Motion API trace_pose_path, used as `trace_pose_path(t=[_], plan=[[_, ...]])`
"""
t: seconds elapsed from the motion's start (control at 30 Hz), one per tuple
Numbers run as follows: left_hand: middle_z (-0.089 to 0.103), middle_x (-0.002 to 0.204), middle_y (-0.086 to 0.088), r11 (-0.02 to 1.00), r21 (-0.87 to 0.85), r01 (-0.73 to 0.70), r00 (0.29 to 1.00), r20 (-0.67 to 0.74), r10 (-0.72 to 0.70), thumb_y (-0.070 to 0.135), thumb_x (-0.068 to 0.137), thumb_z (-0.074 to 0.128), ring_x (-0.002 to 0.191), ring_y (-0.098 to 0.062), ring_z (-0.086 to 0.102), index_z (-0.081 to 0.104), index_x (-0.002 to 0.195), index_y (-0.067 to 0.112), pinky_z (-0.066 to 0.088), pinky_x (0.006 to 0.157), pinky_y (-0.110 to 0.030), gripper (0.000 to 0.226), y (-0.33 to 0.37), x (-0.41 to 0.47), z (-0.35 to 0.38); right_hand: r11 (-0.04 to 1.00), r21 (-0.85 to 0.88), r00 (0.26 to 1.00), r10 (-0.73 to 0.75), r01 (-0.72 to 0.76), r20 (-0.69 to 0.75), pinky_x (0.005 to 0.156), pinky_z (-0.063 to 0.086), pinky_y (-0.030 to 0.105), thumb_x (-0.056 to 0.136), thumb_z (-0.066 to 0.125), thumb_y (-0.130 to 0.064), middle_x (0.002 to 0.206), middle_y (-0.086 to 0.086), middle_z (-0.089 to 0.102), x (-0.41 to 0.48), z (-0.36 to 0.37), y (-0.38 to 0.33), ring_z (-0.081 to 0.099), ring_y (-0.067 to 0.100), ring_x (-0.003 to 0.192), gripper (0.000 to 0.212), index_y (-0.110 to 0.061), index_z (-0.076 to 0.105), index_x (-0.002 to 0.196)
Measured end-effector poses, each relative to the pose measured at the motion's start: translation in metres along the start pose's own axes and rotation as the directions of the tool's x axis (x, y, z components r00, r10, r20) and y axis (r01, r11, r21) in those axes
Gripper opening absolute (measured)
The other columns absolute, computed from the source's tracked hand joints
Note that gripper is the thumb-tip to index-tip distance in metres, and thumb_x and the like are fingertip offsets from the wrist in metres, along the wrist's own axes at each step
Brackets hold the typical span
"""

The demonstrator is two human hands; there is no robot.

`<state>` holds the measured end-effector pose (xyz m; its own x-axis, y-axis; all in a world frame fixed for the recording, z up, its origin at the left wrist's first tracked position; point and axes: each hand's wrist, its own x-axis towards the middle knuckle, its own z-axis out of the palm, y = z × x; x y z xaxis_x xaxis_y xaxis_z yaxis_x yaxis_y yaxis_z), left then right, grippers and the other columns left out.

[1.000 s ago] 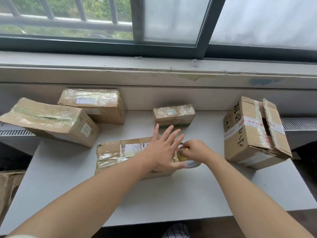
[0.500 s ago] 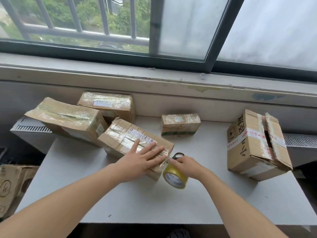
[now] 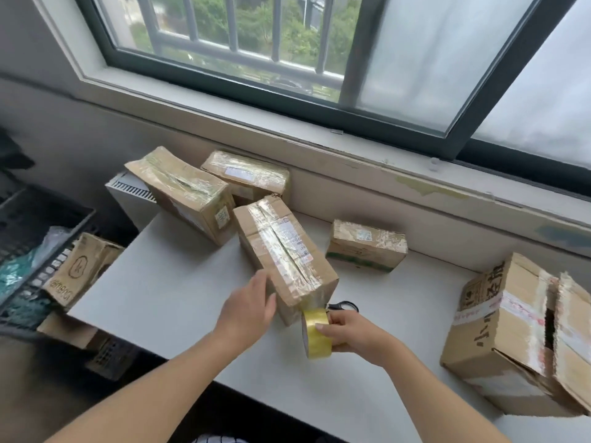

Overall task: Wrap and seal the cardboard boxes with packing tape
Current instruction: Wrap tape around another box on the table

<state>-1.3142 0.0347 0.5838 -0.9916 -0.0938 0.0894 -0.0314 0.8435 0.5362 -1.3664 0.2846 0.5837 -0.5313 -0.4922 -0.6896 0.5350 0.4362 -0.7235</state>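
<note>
Head view, looking down on a pale worktop (image 3: 179, 298) under a window.

- Task box (image 3: 281, 251): long cardboard box at mid-worktop, lying diagonally, far end up-left, near end down-right. Its top is already covered in shiny tape over a white label.
- Left hand (image 3: 249, 311): fingers fairly straight and together, laid against the near-left side of the task box at its near end. It presses rather than grips.
- Right hand (image 3: 348, 334): curled round the tape roll (image 3: 315, 334), thumb on the outer yellow band, fingers behind. The roll stands on edge just below the box's near corner. A clear strip seems to run from roll to box end, though blur makes the join hard to read.
- Scissors (image 3: 343, 306): black handles show on the worktop just behind the right hand, right of the box's near end; the blades are hidden.
- Small taped box (image 3: 367, 244): right of the task box, apart from it, near the wall.
- Two taped boxes at far left: one tilted (image 3: 185, 193), overhanging the worktop's left edge, and one flat against the wall (image 3: 249, 174). The task box's far end sits close to both.
- Large box (image 3: 511, 340): near right edge, top flaps split open, printed black characters on its side.
- Off the worktop, low left: a brown box (image 3: 80, 270) beside a black crate (image 3: 28, 238).
</note>
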Motion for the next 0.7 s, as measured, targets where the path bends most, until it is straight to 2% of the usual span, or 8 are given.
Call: trace_pose_path(t=[0.03, 0.07, 0.17, 0.23, 0.33, 0.47, 0.57, 0.7], plan=[[0.061, 0.087, -0.001, 0.956, -0.134, 0.259, 0.966, 0.047, -0.255, 0.027, 0.100, 0.060, 0.076, -0.029, 0.060, 0.044, 0.105, 0.020, 0.046, 0.065, -0.041, 0.017, 0.012, -0.011, 0.006, 1.000, 0.001, 1.000, 0.009, -0.009, 0.016, 0.097, 0.058, 0.038, 0.096, 0.072, -0.025, 0.119, 0.012, 0.074, 0.003, -0.002, 0.000, 0.073, 0.026, 0.108, 0.031, -0.007, 0.068, 0.122], [0.063, 0.083, -0.004, 0.865, -0.250, 0.436, 0.900, 0.094, -0.426, 0.032, 0.102, 0.056, 0.076, -0.029, 0.061, 0.043, 0.098, 0.019, 0.048, 0.068, -0.042, 0.019, 0.024, -0.020, 0.011, 1.000, 0.006, 0.999, 0.011, -0.011, 0.035, 0.097, 0.058, 0.038, 0.096, 0.072, -0.025, 0.119, 0.014, 0.074, 0.006, -0.005, -0.001, 0.073, 0.027, 0.108, 0.033, -0.005, 0.067, 0.122], [0.070, 0.090, -0.004, 0.576, -0.507, 0.641, 0.743, 0.221, -0.632, 0.034, 0.103, 0.053, 0.082, -0.025, 0.071, 0.044, 0.097, 0.022, 0.057, 0.082, -0.047, 0.017, 0.057, -0.034, 0.040, 1.000, 0.003, 0.996, 0.001, -0.001, 0.085, 0.091, 0.060, 0.036, 0.095, 0.073, -0.023, 0.108, 0.012, 0.077, 0.009, -0.010, -0.004, 0.074, 0.025, 0.101, 0.031, -0.002, 0.068, 0.117], [0.068, 0.101, -0.002, 0.435, -0.631, 0.642, 0.690, 0.230, -0.686, 0.040, 0.101, 0.058, 0.089, -0.020, 0.071, 0.042, 0.103, 0.024, 0.058, 0.086, -0.047, 0.023, 0.078, -0.036, 0.056, 1.000, -0.007, 0.994, -0.008, 0.009, 0.105, 0.094, 0.060, 0.040, 0.094, 0.074, -0.024, 0.103, 0.010, 0.076, 0.009, -0.014, -0.004, 0.074, 0.024, 0.099, 0.034, 0.000, 0.068, 0.116], [0.063, 0.106, 0.005, 0.339, -0.689, 0.640, 0.630, 0.218, -0.745, 0.037, 0.100, 0.062, 0.092, -0.006, 0.061, 0.039, 0.116, 0.018, 0.049, 0.074, -0.029, 0.034, 0.105, -0.033, 0.068, 0.999, -0.018, 0.992, -0.024, 0.027, 0.126, 0.092, 0.061, 0.040, 0.094, 0.075, -0.028, 0.100, 0.014, 0.075, 0.009, -0.017, -0.005, 0.074, 0.028, 0.099, 0.044, 0.009, 0.064, 0.115], [0.063, 0.109, 0.003, 0.215, -0.705, 0.676, 0.517, 0.246, -0.820, 0.035, 0.099, 0.064, 0.093, -0.013, 0.059, 0.053, 0.117, 0.016, 0.043, 0.075, -0.030, 0.029, 0.116, -0.026, 0.074, 0.997, -0.069, 0.988, -0.035, 0.046, 0.151, 0.082, 0.062, 0.032, 0.096, 0.072, -0.029, 0.106, 0.020, 0.075, 0.010, -0.021, -0.008, 0.075, 0.028, 0.096, 0.044, 0.010, 0.063, 0.116], [0.064, 0.111, 0.003, 0.178, -0.730, 0.660, 0.504, 0.255, -0.825, 0.031, 0.101, 0.063, 0.098, -0.016, 0.060, 0.059, 0.116, 0.020, 0.044, 0.081, -0.029, 0.019, 0.118, -0.023, 0.081, 0.989, -0.143, 0.984, -0.016, 0.041, 0.176, 0.088, 0.062, 0.036, 0.098, 0.068, -0.031, 0.113, 0.027, 0.072, 0.016, -0.027, -0.009, 0.074, 0.031, 0.100, 0.045, 0.008, 0.064, 0.118], [0.068, 0.113, 0.004, 0.148, -0.789, 0.597, 0.507, 0.227, -0.831, 0.026, 0.099, 0.066, 0.100, -0.016, 0.063, 0.066, 0.120, 0.026, 0.052, 0.085, -0.032, 0.021, 0.118, -0.023, 0.088, 0.961, -0.272, 0.975, 0.019, 0.044, 0.223, 0.089, 0.060, 0.036, 0.106, 0.055, -0.032, 0.104, 0.018, 0.076, 0.020, -0.050, -0.011, 0.074, 0.027, 0.095, 0.036, 0.000, 0.071, 0.110]])
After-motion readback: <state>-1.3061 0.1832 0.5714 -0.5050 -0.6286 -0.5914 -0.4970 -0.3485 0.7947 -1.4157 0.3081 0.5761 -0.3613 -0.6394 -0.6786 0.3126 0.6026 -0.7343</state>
